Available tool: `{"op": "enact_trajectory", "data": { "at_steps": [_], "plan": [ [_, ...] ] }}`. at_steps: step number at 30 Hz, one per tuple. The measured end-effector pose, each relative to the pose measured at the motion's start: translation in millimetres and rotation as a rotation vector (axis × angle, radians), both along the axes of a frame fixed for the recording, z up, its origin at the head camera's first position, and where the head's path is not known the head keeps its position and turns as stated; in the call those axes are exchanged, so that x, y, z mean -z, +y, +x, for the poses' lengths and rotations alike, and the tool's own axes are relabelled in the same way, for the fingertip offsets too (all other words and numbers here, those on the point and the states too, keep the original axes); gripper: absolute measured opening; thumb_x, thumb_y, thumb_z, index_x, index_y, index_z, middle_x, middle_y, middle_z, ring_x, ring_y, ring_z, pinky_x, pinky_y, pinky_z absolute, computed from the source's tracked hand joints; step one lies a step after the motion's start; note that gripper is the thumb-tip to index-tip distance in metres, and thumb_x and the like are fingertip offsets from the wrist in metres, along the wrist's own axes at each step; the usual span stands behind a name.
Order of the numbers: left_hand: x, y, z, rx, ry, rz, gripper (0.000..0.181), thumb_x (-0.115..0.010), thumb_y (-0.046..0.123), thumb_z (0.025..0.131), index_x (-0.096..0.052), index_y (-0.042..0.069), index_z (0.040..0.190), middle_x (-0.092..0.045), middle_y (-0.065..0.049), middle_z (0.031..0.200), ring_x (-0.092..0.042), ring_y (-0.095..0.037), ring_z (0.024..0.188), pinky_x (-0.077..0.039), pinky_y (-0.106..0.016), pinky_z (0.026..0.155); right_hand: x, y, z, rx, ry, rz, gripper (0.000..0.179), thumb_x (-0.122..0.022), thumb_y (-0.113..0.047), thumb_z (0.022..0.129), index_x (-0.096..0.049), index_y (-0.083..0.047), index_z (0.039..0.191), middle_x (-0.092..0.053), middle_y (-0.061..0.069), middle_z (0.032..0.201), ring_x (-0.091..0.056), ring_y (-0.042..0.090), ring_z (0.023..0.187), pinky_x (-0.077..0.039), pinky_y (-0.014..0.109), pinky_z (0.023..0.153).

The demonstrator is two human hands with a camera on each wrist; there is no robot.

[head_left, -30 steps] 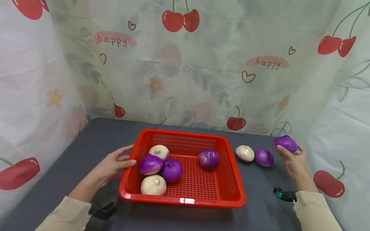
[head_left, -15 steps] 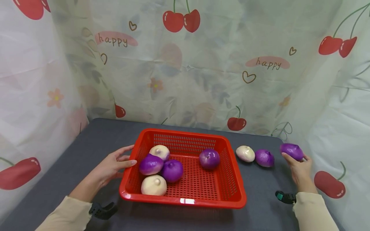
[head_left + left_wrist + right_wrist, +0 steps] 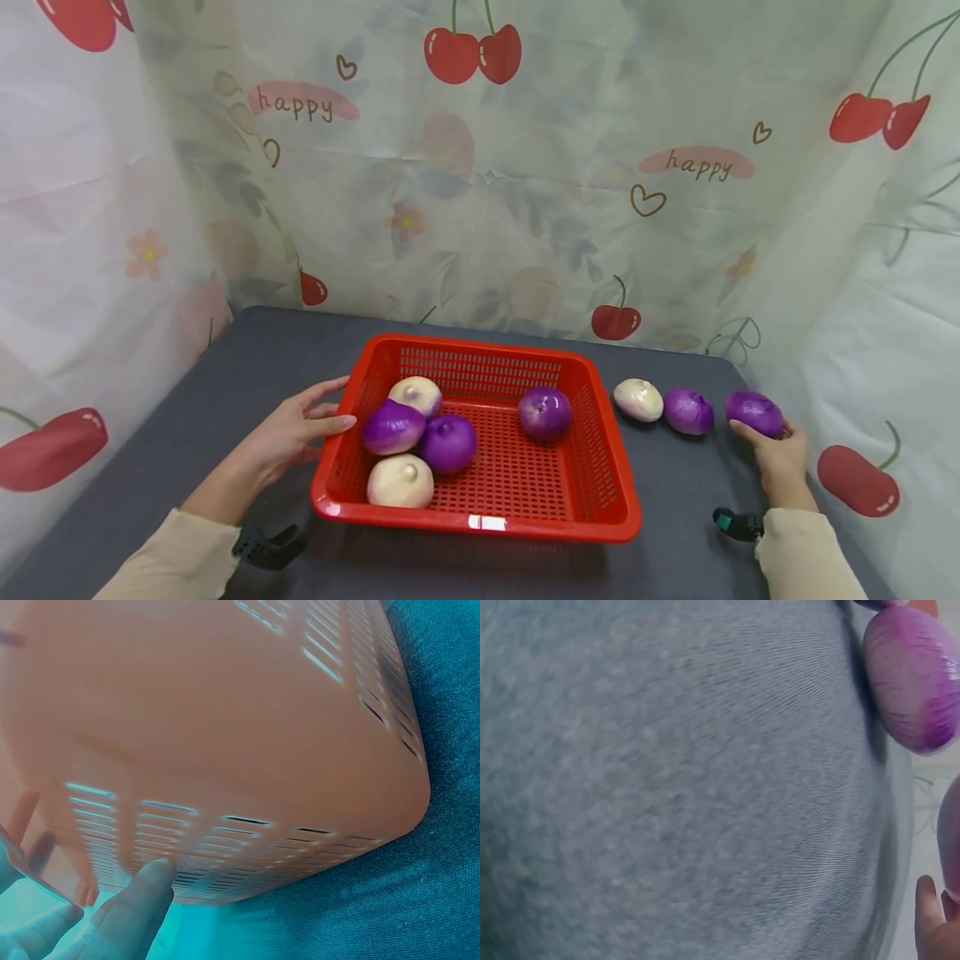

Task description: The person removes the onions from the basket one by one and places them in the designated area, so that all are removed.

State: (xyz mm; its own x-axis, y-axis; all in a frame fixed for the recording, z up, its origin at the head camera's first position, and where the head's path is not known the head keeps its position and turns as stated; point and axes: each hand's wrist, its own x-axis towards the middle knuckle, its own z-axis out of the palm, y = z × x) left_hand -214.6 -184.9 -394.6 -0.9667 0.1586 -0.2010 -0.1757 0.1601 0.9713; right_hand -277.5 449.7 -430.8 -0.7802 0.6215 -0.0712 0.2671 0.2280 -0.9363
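Observation:
My left hand (image 3: 288,429) is at the left side of a red plastic basket (image 3: 487,527); the thumb lies over the rim and the fingers are against the outside. The left wrist view shows a fingertip (image 3: 156,871) at the slotted basket wall. At the table's right edge, my right hand (image 3: 782,458) holds a purple onion (image 3: 753,414) low over the tabletop. Just left of it lie a second purple onion (image 3: 688,411) and a white onion (image 3: 638,400). Only part of the right hand shows at the right wrist view's edge.
Inside the basket, a purple onion (image 3: 544,414) sits at the right. On the left are a purple onion (image 3: 447,443), a purple-and-white onion (image 3: 392,427) and two pale onions. A patterned curtain (image 3: 487,208) encloses the dark table (image 3: 277,350).
My right hand has lowered the purple onion toward the table, slightly to the right and nearer the front, in line with the other two. My left hand stays at the basket.

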Motion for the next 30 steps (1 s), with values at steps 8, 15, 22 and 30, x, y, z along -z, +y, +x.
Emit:
{"op": "enact_trajectory", "data": {
  "at_steps": [8,15,22,30],
  "plan": [
    [-0.7,0.7,-0.4,-0.003,-0.007,-0.006,0.079,-0.067,0.023,0.091,-0.021,0.016,0.154,-0.044,-0.026,0.144,-0.064,-0.03,0.111,-0.055,-0.05,0.086,9.8,1.7,1.9,-0.008,-0.051,0.062,0.091,-0.07,-0.03,0.087,-0.016,0.007,0.151,-0.021,0.028,0.156,-0.025,0.04,0.141,-0.022,0.05,0.118],
    [0.4,0.5,-1.1,-0.009,-0.011,-0.004,0.079,-0.068,0.023,0.09,-0.022,0.017,0.154,-0.044,-0.025,0.144,-0.064,-0.031,0.112,-0.056,-0.05,0.085,15.5,1.6,0.1,-0.047,-0.088,0.089,0.095,-0.069,-0.033,0.087,-0.012,0.009,0.15,-0.019,0.032,0.154,-0.025,0.043,0.141,-0.022,0.052,0.117],
    [1.5,-0.2,-2.5,-0.008,-0.014,-0.01,0.08,-0.068,0.024,0.09,-0.021,0.017,0.154,-0.043,-0.025,0.145,-0.064,-0.031,0.111,-0.055,-0.05,0.086,16.1,-0.8,0.5,-0.053,-0.114,0.11,0.094,-0.068,-0.032,0.087,-0.012,0.011,0.149,-0.018,0.035,0.153,-0.024,0.047,0.14,-0.022,0.054,0.117],
    [1.4,-0.5,-2.3,-0.008,-0.017,0.001,0.08,-0.068,0.023,0.09,-0.022,0.016,0.154,-0.044,-0.025,0.144,-0.064,-0.031,0.111,-0.055,-0.05,0.086,15.5,-1.6,2.0,-0.069,-0.145,0.102,0.097,-0.068,-0.033,0.087,-0.008,0.01,0.15,-0.013,0.034,0.154,-0.02,0.047,0.142,-0.019,0.054,0.117]
  ]
}}
